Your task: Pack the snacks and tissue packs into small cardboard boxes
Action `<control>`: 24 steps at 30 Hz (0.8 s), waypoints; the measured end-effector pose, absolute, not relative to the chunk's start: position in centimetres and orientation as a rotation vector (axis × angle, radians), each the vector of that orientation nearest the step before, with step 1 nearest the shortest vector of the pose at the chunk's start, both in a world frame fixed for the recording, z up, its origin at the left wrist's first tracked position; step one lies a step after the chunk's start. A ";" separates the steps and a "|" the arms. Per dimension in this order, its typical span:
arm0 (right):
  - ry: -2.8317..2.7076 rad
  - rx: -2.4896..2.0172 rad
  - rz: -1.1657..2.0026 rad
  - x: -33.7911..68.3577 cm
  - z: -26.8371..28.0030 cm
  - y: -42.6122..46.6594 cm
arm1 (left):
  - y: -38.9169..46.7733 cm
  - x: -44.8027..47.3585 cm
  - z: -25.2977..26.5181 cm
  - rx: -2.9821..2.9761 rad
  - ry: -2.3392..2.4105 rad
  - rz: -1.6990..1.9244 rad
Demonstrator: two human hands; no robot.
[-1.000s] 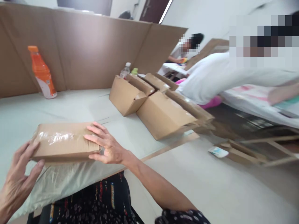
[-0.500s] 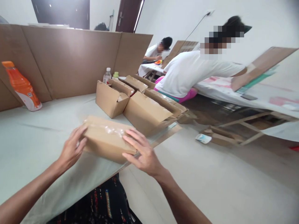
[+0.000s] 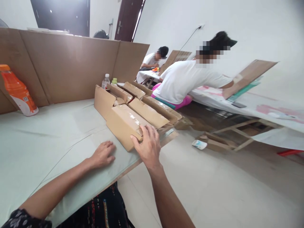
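A closed cardboard box with shiny tape along its top stands at the near end of the table, against the other boxes. My right hand grips its right end, fingers over the top and thumb on the near side. My left hand lies on the pale tabletop, apart from the box, with its fingers loosely extended and nothing in them. Behind the gripped box sit several more cardboard boxes, some with raised flaps.
A tall cardboard panel lines the table's far side. In front of it stand an orange bottle and a clear bottle. Rightward, a co-worker in a white shirt sits at another table; a second person is farther back.
The taped box has moved away from me and to the right, up against the other boxes. My left hand has let go of it and come down on the tabletop.
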State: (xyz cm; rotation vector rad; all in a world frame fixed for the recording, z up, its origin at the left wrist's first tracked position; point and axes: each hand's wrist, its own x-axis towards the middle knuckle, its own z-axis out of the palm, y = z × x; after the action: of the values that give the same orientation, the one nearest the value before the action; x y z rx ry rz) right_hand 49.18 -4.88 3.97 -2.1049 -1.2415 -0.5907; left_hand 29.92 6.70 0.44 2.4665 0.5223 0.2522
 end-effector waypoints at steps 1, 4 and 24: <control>-1.244 -2.099 -0.583 49.2 4.0 -4.7 | 6.6 28.4 0.3 2.497 0.487 0.221; -1.282 -2.092 -0.560 49.4 4.3 -4.6 | 6.6 23.7 0.0 2.570 0.442 0.168; -1.853 -1.702 -0.509 38.4 0.8 -5.3 | -4.1 8.8 -1.2 2.799 0.860 0.235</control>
State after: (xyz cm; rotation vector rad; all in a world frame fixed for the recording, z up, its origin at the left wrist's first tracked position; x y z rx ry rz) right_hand 38.41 -5.29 0.77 -1.7016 -1.8525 -0.5093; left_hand 8.84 -4.07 -1.17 2.7990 0.8599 0.2351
